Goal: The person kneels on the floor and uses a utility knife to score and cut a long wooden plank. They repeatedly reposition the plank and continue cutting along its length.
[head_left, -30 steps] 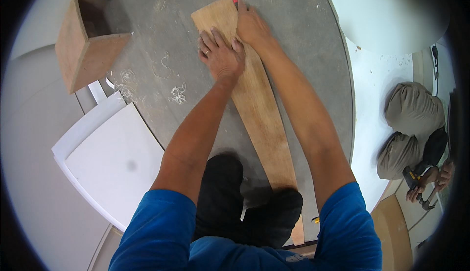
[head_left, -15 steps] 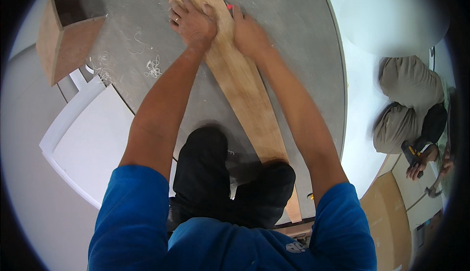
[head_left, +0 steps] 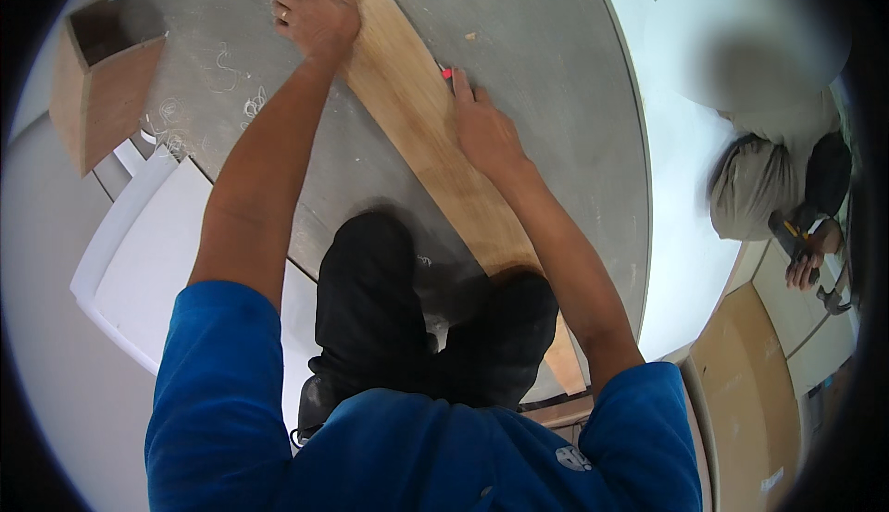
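A long wooden strip (head_left: 407,77) lies on a large grey board (head_left: 546,58), slanting from the upper left down under my right knee. My left hand (head_left: 319,17) lies flat on its upper part with the fingers spread, pressing on the wood. At the strip's right edge, lower down, my right hand (head_left: 488,132) is closed round a small tool with a red end (head_left: 447,73). Most of that tool is hidden in the fingers, so its exact kind does not show. My right knee (head_left: 523,313) rests on the strip.
An open wooden box (head_left: 111,95) stands at the upper left, near thin curled shavings (head_left: 255,105). Below it is a white panel (head_left: 176,253). At the right a person kneels, a hand (head_left: 810,267) by a black-and-yellow tool and a hammer (head_left: 835,297). Cardboard (head_left: 741,392) lies lower right.
My right hand has moved down along the strip's right edge with the red-ended tool. My left hand stays on the strip's upper part. The whole view has shifted somewhat.
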